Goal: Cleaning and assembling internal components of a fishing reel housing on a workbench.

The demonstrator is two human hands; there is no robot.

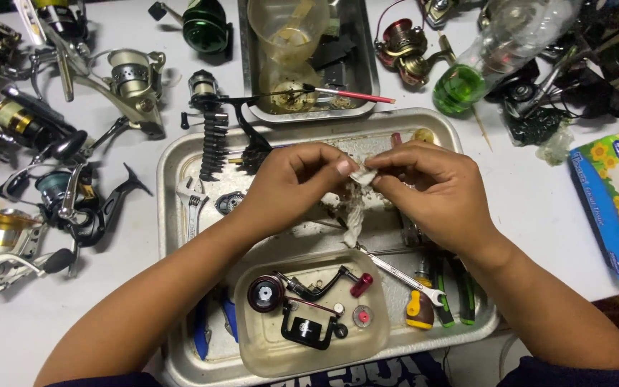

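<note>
Both hands over the metal tray (180, 154). Left hand (288, 186) and right hand (431, 190) pinch a twisted white rag (356, 208) between closed fingertips (343, 167); its tail hangs below them. Clear tub (252, 344) of reel parts sits below the fingers, wrench (402, 276) beside it.

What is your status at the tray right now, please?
Left hand and right hand both pinching a twisted white rag. Held above the dented metal tray. Steel spanner lies below; nothing blocking.
</note>
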